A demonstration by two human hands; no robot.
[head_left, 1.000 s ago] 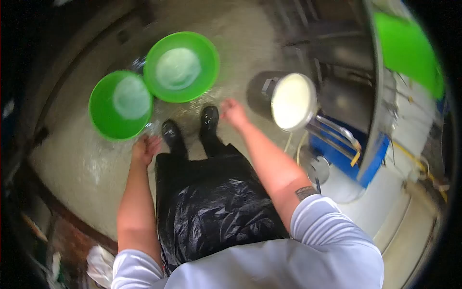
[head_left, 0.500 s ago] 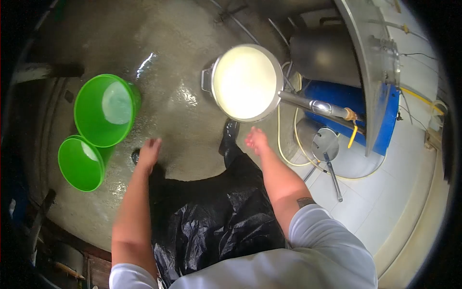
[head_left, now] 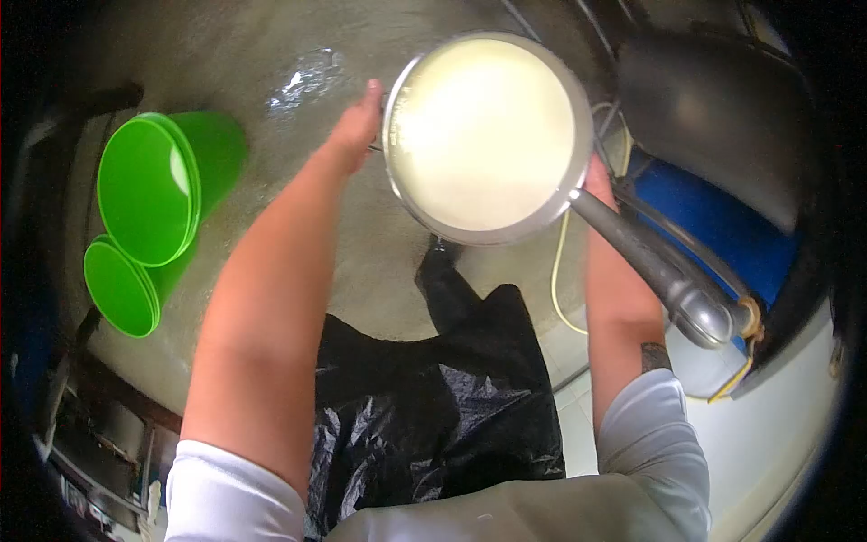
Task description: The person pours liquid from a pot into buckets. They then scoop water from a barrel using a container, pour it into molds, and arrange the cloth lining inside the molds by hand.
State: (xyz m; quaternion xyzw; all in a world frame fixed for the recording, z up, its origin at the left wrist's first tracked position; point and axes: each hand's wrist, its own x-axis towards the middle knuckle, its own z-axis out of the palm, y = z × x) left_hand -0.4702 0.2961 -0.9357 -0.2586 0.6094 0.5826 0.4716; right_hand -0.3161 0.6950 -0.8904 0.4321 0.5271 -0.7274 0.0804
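A large round metal pot (head_left: 582,117) full of pale cream-coloured liquid (head_left: 488,135) fills the upper middle of the view. At the pot's left side, by its handle, is my left hand (head_left: 359,126); its fingers are partly hidden, and its thumb points up beside the rim. On the right, my right hand (head_left: 599,181) reaches against the pot's side under the rim, mostly hidden by the pot and the metal pipe (head_left: 632,244). The pipe slants from the rim down to the right.
Two green buckets (head_left: 144,190) (head_left: 119,287) stand at the left on the wet floor (head_left: 289,163). A blue drum (head_left: 713,226), a dark rounded vessel (head_left: 713,117) and a yellow hose (head_left: 557,280) are at the right. A black apron (head_left: 433,397) covers my legs.
Both hands have moved up and forward to the pot's sides. The pot looks larger and nearer, and the camera view has shifted. The small metal stool at the right is no longer visible.
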